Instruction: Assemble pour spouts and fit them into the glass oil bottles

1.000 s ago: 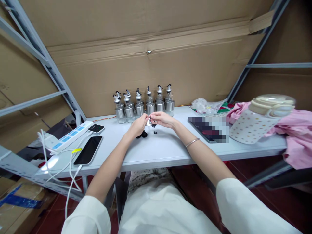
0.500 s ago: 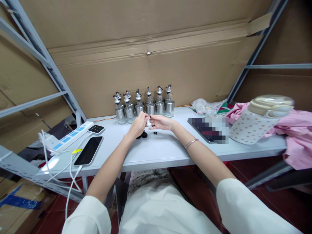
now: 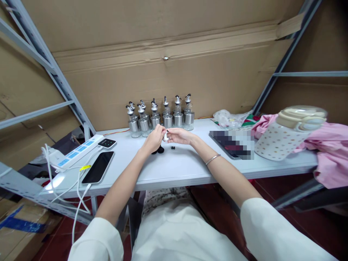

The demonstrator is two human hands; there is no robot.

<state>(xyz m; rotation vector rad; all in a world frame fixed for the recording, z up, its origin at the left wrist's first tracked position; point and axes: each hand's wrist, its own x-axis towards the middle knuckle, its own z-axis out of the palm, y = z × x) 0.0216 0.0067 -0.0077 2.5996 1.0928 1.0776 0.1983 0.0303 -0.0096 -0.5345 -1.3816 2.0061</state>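
Both hands meet over the middle of the table. Between their fingertips is a small silver-white spout piece (image 3: 165,136) with a dark tip. My left hand (image 3: 155,139) is closed at its left side, fingers pinched together. My right hand (image 3: 179,136) pinches the piece from the right. Black round parts (image 3: 160,149) lie on the table just below my left hand, partly hidden by it. Two tiny black pieces (image 3: 173,148) rest below my right hand. Behind the hands stand several glass bottles with steel bands (image 3: 168,120), topped with silver and black spouts.
At the left lie a phone (image 3: 98,167), a small black-faced device (image 3: 107,143), a power strip (image 3: 80,152) and white cables. To the right are a dark tablet-like object (image 3: 225,145), a dotted bottle (image 3: 281,141), pink cloth (image 3: 331,152) and a plastic bag (image 3: 231,118).
The spout piece has shifted slightly between the fingers. Otherwise the hands stay in nearly the same place, and the bottles have not moved.
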